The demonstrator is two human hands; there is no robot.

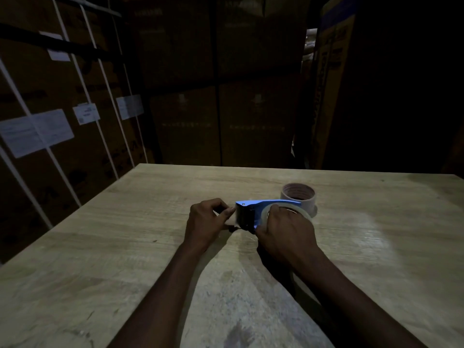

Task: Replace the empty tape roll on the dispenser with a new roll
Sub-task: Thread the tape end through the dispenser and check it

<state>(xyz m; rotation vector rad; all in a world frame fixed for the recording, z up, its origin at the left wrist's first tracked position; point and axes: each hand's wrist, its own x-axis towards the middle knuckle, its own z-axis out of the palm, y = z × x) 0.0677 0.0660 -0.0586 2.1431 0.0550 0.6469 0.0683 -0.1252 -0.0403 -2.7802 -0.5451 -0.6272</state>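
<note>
A blue tape dispenser lies on the wooden table, with a clear tape roll mounted in it. My right hand is closed over the roll and the dispenser's near side. My left hand pinches something thin at the dispenser's front end, beside its dark blade guard; it looks like the tape's free end, though the light is too dim to be sure. An empty cardboard tape core stands upright just behind the dispenser.
Stacked cardboard boxes with white straps and paper labels rise to the left and behind the table. More dark boxes stand at the right. The room is dim.
</note>
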